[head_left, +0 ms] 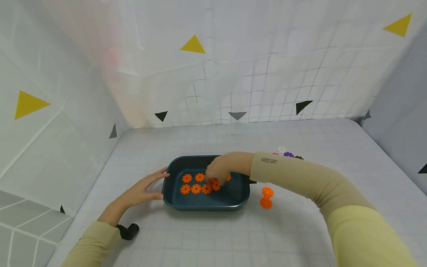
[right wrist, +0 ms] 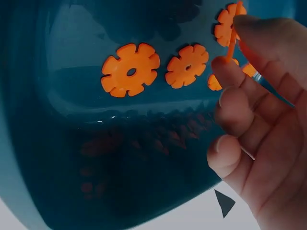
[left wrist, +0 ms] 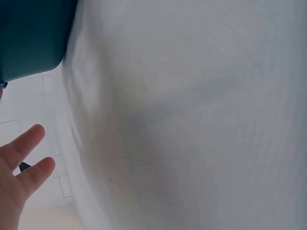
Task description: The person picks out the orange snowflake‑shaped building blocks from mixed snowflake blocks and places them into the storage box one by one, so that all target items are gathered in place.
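Note:
A dark teal tray (head_left: 206, 207) stands on the table, with several flat orange notched discs (head_left: 195, 189) laid in two rows on its floor. Inside it, my right hand (head_left: 221, 167) pinches one orange notched disc (right wrist: 233, 36) between thumb and index finger; the right wrist view shows that disc edge-on above the others. My left hand (head_left: 143, 190) is at the tray's left end, fingers extended, fingertips at the rim. Only a few fingers of the left hand (left wrist: 21, 167) appear in the left wrist view, below a corner of the tray (left wrist: 33, 43).
Two orange discs (head_left: 266, 202) lie on the table right of the tray. Farther back, a white disc (head_left: 281, 149), a purple disc (head_left: 288, 154) and other coloured ones are partly hidden behind the right sleeve (head_left: 300, 174). White walls enclose the table's back and sides.

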The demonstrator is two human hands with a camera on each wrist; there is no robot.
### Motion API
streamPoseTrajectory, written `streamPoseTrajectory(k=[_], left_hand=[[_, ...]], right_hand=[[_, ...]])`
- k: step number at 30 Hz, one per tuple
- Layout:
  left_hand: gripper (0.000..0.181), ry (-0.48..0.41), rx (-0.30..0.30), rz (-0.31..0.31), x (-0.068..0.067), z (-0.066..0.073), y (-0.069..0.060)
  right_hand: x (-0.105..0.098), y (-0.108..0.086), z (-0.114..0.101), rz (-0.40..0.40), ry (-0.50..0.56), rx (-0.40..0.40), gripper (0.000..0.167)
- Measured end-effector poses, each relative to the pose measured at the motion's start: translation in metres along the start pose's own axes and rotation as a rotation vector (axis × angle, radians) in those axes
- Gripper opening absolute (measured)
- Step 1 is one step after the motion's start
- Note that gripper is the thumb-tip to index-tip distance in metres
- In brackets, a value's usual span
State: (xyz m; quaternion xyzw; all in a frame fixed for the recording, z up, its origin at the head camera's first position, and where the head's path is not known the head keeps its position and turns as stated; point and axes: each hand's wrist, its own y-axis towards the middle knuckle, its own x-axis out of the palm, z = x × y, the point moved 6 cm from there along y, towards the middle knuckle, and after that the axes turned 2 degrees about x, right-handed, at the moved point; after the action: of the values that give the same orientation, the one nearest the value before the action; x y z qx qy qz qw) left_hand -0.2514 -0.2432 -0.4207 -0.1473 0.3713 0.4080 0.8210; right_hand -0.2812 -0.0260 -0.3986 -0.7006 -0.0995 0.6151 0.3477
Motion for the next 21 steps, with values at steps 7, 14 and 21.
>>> streamPoseTrajectory(k=[7, 14, 21], left_hand=[[0.064, 0.002, -0.007, -0.002, 0.000, 0.000, 0.000], [0.064, 0.012, -0.016, -0.003, -0.001, -0.001, 0.001], [0.063, 0.013, -0.006, -0.003, -0.001, -0.001, 0.001]], right_hand=[[0.002, 0.005, 0.003, -0.033, -0.005, 0.032, 0.036], [-0.004, 0.010, 0.014, -0.087, 0.171, -0.008, 0.026], [0.005, 0.013, 0.023, -0.237, 0.376, 0.100, 0.024]])
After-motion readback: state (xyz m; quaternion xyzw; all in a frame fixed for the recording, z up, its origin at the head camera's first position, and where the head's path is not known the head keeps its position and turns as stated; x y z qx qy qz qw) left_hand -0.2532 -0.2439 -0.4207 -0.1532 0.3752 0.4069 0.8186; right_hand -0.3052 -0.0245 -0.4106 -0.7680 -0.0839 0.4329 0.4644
